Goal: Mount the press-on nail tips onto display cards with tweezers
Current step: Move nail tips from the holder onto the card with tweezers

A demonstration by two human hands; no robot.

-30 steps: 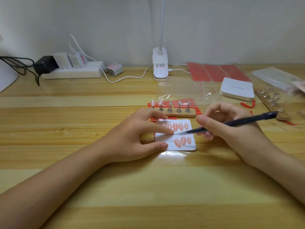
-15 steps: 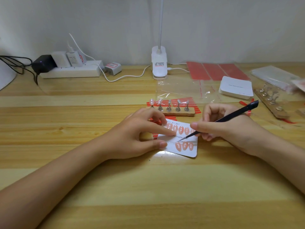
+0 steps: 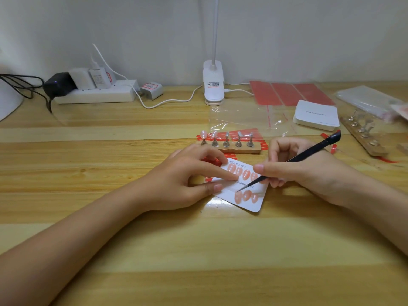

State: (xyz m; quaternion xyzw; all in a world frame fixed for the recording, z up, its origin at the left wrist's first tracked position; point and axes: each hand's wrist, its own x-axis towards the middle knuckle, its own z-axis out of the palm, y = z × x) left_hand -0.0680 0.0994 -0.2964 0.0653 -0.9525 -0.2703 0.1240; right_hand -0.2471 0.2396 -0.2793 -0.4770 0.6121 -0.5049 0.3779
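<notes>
In the head view, the white rounded-corner display card (image 3: 247, 200) lies tilted on the pale wooden table (image 3: 154, 250), just right of frame centre. It carries two rows of glossy peach press-on nail tips (image 3: 246, 195): four or more in the upper row, three in the lower.

The left hand (image 3: 187, 180) rests on the table at the card's left edge. Its forefinger is stretched onto the card and its thumb lies along the near corner, so its grip is released, with nothing grasped. I judge it pins the card so that the tool does not drag it.

The right hand (image 3: 293, 171) has its grip clenched round the slim black tweezers (image 3: 287, 163), held like a pen. The butt points to the upper right and the tip comes down at the top of the lower row, by the leftmost tip there. Whether the tweezers hold a nail or only nudge one is too small to tell. The low slant probably lets the point press a tip flat.

Behind the card stands a wooden strip of small metal nail stands (image 3: 227, 146), two of them with pale tips on. It sits on red adhesive strips (image 3: 242, 133), close by, likely for easy reach. A stack of blank white cards (image 3: 316, 115) waits at the upper right, near a clear plastic bag (image 3: 242, 115).
</notes>
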